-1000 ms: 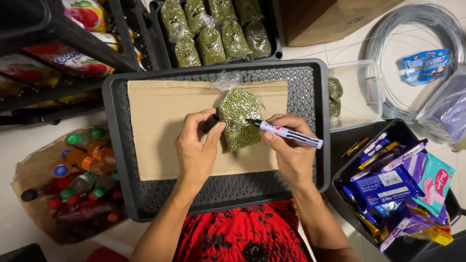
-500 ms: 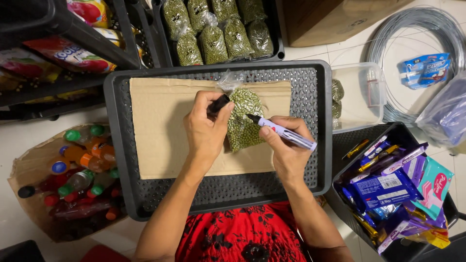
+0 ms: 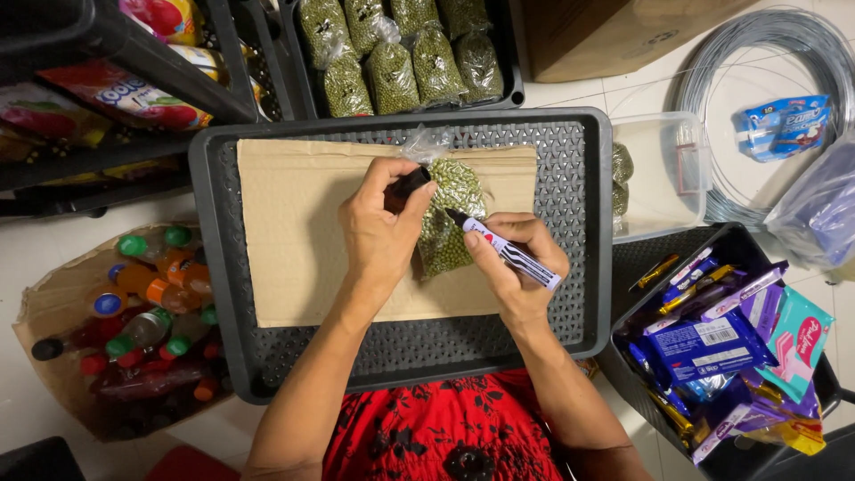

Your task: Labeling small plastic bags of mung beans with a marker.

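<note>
While our right hand (image 3: 517, 267) pinches the marker (image 3: 503, 248), tip aimed up-left at the bean packet (image 3: 450, 223), our left hand (image 3: 383, 227) has shifted, fingers closed on its cap (image 3: 408, 185).

Bean bag (image 3: 450, 218) flat under marker (image 3: 508, 251)

White tiled floor (image 3: 614, 89) (evenly lit), dark shelving (image 3: 107, 44) left.

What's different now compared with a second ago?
The marker tip has come down onto the bean bag; the right hand drew closer to the left hand, which still pins the bag and holds the cap. Cardboard and tray unchanged.
</note>
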